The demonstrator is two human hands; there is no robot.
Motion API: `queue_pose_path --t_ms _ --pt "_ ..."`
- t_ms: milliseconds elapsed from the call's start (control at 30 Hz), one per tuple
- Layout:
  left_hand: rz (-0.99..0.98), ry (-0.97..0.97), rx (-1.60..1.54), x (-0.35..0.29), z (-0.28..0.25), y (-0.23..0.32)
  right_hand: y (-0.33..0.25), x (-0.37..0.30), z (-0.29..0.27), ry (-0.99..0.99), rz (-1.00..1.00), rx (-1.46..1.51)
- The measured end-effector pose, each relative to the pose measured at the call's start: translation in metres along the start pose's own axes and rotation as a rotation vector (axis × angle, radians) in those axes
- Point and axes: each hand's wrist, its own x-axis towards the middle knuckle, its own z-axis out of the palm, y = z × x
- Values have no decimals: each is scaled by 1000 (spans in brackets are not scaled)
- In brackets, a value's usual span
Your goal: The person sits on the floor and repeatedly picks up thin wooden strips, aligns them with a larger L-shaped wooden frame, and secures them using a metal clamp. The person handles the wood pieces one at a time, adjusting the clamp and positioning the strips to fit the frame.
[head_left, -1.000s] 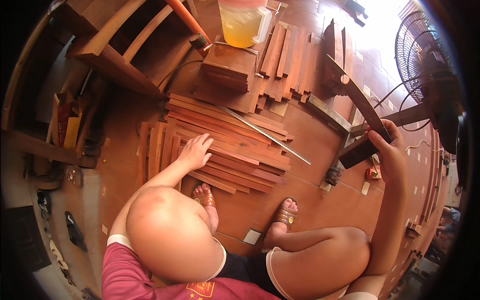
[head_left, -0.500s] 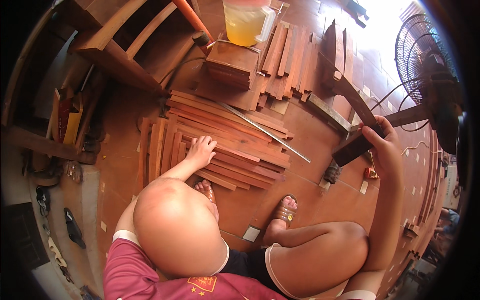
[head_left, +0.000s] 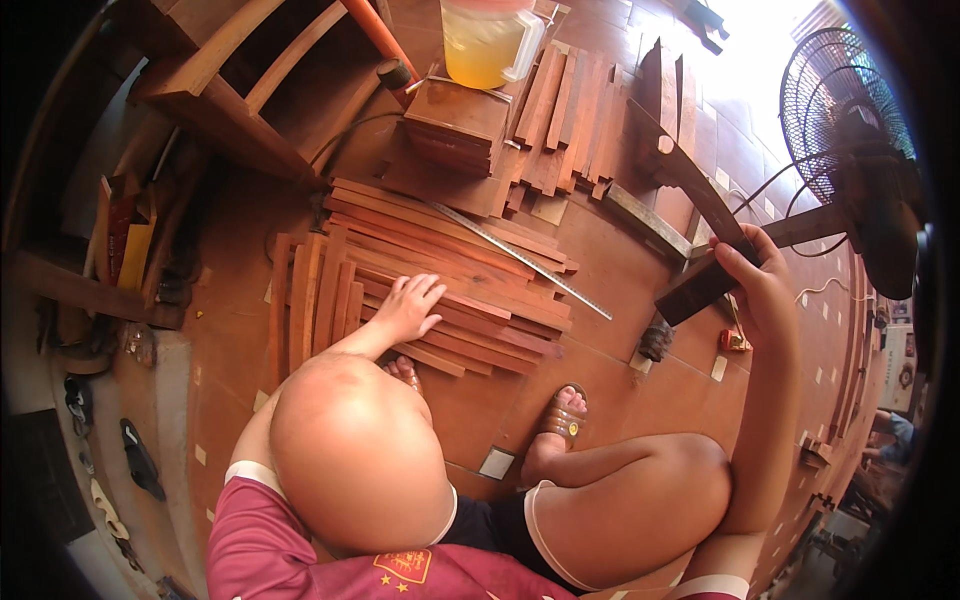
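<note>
My left hand (head_left: pixel 408 307) rests on a stack of reddish-brown wooden strips (head_left: pixel 440 250), its fingers spread over the near strips. Out to the right, my right hand (head_left: pixel 752 268) is raised and closed around a dark L-shaped try square (head_left: pixel 700 195). The square's long blade points up and away, while its thick block juts toward the lower left. Across the far side of the stack lies a metal ruler (head_left: pixel 520 258), slanting down to the right. Several shorter strips (head_left: pixel 305 300) lie crosswise at the stack's left end.
Behind the stack, a jug of yellow liquid (head_left: pixel 482 45) stands on a wooden box (head_left: pixel 455 120). More strips (head_left: pixel 565 110) lie beyond. A fan (head_left: pixel 850 130) is at far right, a tape measure (head_left: pixel 735 340) on the floor below my right hand, and a wooden shelf frame (head_left: pixel 230 110) at upper left.
My left hand has slid slightly right over the strips, its fingers spreading more. My right hand keeps its hold on the try square. The whole view has shifted a little.
</note>
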Motion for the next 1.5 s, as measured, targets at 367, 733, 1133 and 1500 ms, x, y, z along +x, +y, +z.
queue_pose_path --t_ms 367,733,1133,1500 --pt "17 -34 108 7 15 17 1 -8 -13 11 18 4" --pt "38 -110 20 22 2 10 1 -14 -19 -7 23 61" --pt "-29 386 -305 57 -127 -8 -1 -6 -13 -2 -101 -42" --pt "45 368 -816 75 -281 71 -34 -37 -5 -21 -230 244"
